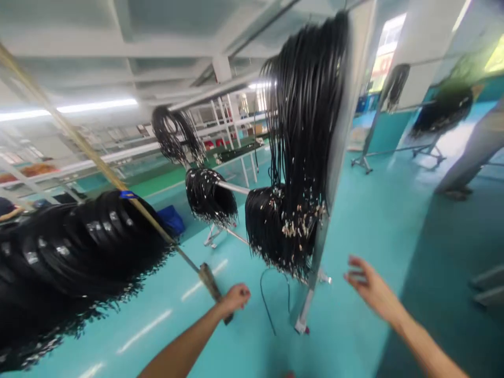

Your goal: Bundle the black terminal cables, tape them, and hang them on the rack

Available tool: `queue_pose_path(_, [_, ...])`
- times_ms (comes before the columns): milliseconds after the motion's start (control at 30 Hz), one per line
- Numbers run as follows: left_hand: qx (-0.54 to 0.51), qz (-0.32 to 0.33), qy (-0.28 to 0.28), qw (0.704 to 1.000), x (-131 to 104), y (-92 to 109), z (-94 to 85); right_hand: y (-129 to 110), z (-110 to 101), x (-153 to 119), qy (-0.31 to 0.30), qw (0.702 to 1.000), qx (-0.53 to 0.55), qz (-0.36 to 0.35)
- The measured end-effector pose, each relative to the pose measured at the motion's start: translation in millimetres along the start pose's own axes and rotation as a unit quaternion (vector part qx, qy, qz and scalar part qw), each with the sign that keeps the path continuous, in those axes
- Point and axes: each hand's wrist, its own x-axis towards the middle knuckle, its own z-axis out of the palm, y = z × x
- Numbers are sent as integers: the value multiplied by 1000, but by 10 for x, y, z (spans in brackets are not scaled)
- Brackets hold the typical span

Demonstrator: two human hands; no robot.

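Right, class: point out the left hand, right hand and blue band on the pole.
Left hand (235,297), head view: middle of the hand.
Right hand (373,290), head view: middle of the hand.
Blue band (127,195), head view: its middle.

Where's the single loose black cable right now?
Head view, low centre: the loose black cable arcs below the hanging cable bundles, between the left hand and the rack's near foot.

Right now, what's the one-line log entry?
left hand: partly curled, grip unclear | right hand: open, empty, right of metal rack | black cables: bundled, hanging on rack | single cable: curved, below bundles
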Motion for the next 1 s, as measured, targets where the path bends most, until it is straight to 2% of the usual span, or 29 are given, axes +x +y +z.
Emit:
queue_pose_path(67, [-15, -3, 25, 1000, 329, 33, -137, -268, 4, 611, 96, 995, -4, -7])
queue_pose_path(100, [-27, 4, 36, 999, 466, 69, -187, -412, 16, 906, 126, 992, -13, -28])
queue_pose_path(167, [-55, 23, 58, 997, 695, 180, -262, -678, 69, 1398, 143, 986, -17, -83])
queue_pose_path(233, [-81, 43, 87, 992, 895, 324, -323, -855, 153, 1710, 136, 984, 8, -118])
queue_pose_path(333, [-107, 65, 159, 979, 1215, 558, -448, -894, 271, 1916, 143, 983, 50, -105])
queue_pose_path(500, [-128, 97, 307, 938, 1802, 1049, -859, -672, 301, 2125, 162, 982, 48, -84])
queue_pose_path(600, [-163, 103, 332, 923, 2126, 1397, -1143, -571, 249, 2325, 158, 983, 30, -91])
queue_pose_path(733, [-184, 96, 286, 935, 2550, 1752, -1450, -520, 193, 2602, 145, 983, 14, -109])
queue_pose_path(833, [-194, 89, 221, 952, 2882, 1936, -1641, -515, 194, 2809, 161, 979, -5, -127])
queue_pose_path(900, [-193, 87, 144, 967, 3118, 2039, -1759, -515, 212, 2960, 174, 975, -21, -135])
queue_pose_path(1000, [-204, 104, -20, 973, 3523, 2119, -1945, -528, 273, 3191, 193, 973, -36, -124])
